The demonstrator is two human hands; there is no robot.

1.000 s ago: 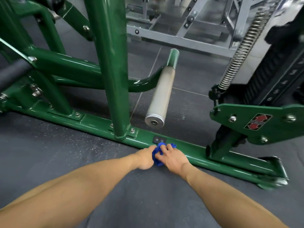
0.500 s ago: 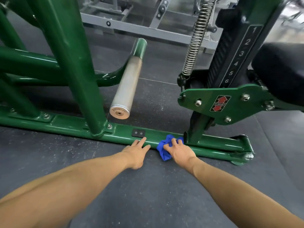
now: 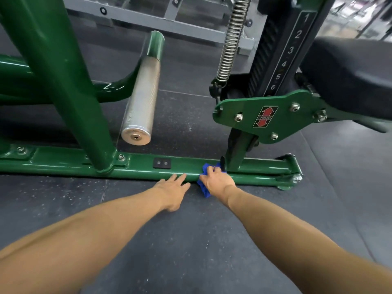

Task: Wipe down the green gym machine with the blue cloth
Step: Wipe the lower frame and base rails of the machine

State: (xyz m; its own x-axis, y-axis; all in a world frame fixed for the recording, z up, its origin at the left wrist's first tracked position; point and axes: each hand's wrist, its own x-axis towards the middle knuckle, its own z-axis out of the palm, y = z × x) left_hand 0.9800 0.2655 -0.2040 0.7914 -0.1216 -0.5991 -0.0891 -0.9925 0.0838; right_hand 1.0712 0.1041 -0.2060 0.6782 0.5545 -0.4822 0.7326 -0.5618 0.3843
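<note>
Cloth, blue and bunched, lies on the base rail of the green machine, just beside the foot of the seat post; its lower edge hangs to the floor. Right hand grips the cloth with curled fingers, pressing it on the rail. Left hand lies flat, fingers straight, tips touching the rail's near edge. Steel peg juts above the rail.

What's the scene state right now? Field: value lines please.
left hand: flat, straight fingers touch glossy green steel base rail
right hand: grips crumpled blue cloth against the rail
cloth position: on the rail, right beside green upright post
nearby: knurled silver steel peg, behind the rail
</note>
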